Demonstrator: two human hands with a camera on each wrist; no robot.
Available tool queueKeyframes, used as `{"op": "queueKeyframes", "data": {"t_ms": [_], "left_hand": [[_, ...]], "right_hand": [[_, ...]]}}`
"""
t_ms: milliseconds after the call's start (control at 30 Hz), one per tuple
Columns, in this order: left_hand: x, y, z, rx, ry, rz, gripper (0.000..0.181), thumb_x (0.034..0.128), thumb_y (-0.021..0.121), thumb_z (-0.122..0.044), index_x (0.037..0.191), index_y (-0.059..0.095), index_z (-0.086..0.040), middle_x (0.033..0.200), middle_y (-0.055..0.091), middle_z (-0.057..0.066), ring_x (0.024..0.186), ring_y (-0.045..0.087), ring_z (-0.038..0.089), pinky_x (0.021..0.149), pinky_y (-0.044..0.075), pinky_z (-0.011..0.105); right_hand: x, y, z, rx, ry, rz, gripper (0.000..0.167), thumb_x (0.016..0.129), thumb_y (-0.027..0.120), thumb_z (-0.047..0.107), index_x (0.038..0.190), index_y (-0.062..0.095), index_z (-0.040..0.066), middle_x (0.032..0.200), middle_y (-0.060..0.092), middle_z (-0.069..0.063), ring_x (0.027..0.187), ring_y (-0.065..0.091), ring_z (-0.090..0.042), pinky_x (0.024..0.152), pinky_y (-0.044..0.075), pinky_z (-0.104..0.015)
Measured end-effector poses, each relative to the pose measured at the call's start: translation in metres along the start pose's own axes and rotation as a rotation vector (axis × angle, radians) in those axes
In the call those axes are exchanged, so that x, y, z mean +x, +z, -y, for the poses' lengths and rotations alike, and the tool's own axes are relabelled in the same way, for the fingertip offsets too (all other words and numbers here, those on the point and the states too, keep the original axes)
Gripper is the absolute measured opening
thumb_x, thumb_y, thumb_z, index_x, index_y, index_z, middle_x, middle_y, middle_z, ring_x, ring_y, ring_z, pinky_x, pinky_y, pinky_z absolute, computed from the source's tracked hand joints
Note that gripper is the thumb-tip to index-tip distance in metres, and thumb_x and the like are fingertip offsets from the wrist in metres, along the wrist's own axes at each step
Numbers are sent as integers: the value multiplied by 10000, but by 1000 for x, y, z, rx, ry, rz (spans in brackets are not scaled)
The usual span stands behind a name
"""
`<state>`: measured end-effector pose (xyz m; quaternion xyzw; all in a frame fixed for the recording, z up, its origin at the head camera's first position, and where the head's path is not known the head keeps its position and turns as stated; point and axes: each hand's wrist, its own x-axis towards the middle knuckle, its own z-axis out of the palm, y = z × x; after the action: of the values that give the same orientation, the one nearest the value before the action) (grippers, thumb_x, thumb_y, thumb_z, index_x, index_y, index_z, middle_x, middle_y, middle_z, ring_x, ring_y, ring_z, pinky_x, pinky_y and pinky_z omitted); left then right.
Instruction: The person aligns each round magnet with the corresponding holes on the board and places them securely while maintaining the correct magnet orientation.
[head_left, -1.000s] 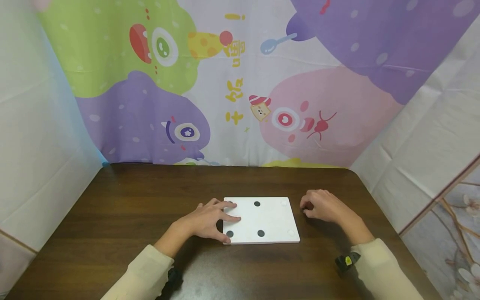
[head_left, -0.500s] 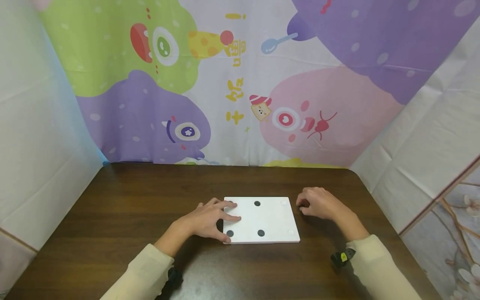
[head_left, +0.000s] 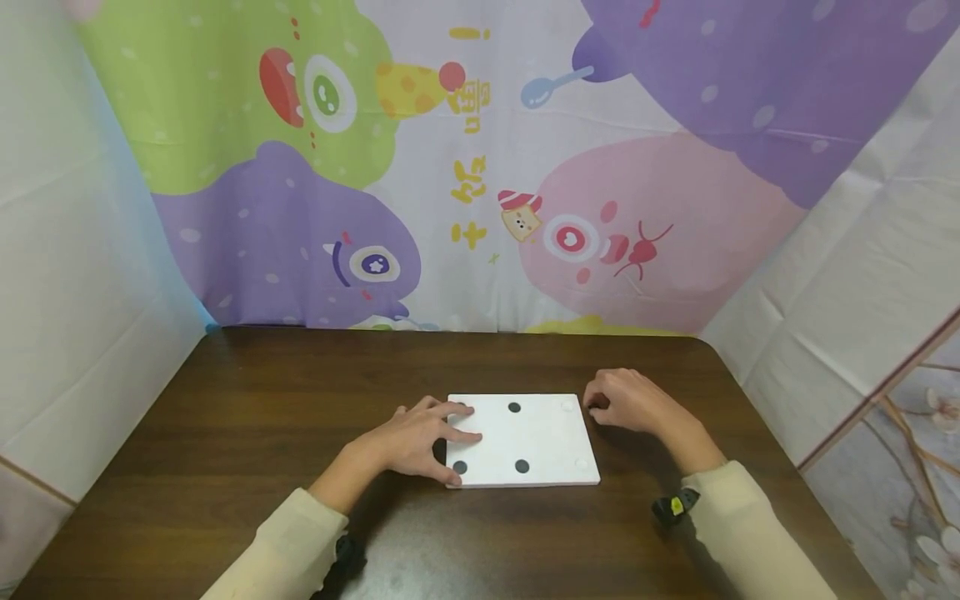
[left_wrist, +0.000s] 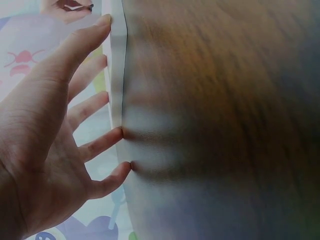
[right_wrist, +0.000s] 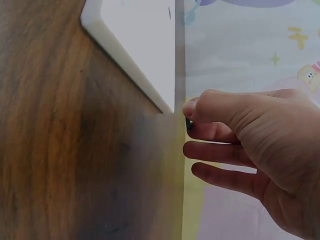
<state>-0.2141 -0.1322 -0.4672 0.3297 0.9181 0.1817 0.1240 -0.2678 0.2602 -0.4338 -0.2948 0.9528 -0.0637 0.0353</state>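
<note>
A white rectangular board point(head_left: 540, 437) lies flat on the table. Black discs sit on it, one at the middle of the far side point(head_left: 513, 407), another at the middle of the near side point(head_left: 522, 466) and a third at the near left corner point(head_left: 460, 467). Toward its right end are two pale round spots, far point(head_left: 567, 407) and near point(head_left: 581, 463). My left hand point(head_left: 416, 440) rests spread on the board's left end, fingers partly covering the far left corner. Beside the far right corner, my right hand point(head_left: 626, 400) pinches a small black disc point(right_wrist: 188, 123) between thumb and index finger.
The brown wooden table point(head_left: 300, 383) extends around the board on every side. A cartoon-printed cloth point(head_left: 480, 292) hangs behind its far edge, with pale cloth walls to the left and right. Dark devices are strapped at both wrists.
My right hand has moved left and slightly away from me, closer to the board's far right corner. The left hand and the board have stayed in place.
</note>
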Motion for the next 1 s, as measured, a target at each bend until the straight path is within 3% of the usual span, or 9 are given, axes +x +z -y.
{"op": "queueKeyframes", "data": {"t_ms": [333,1000], "left_hand": [[0,1,1,-3,4,-3,760,864,921,-562,1547,703,-308,1788,487,54,1486,498,377,1111,407,896],[-3,-1,-1,-29,25,-7,730,893,910,-528,1548,701,-284,1790,480,87,1497,492,403,1107,354,960]], "right_hand": [[9,0,7,-10,-34,-25,105,951,859,81,1050,858,118,906,685,37,820,518,-89,749,493,-297],[17,15,16,53,-51,-101,124,939,882,84,1053,881,133,961,747,8,810,643,-67,730,560,-280]]}}
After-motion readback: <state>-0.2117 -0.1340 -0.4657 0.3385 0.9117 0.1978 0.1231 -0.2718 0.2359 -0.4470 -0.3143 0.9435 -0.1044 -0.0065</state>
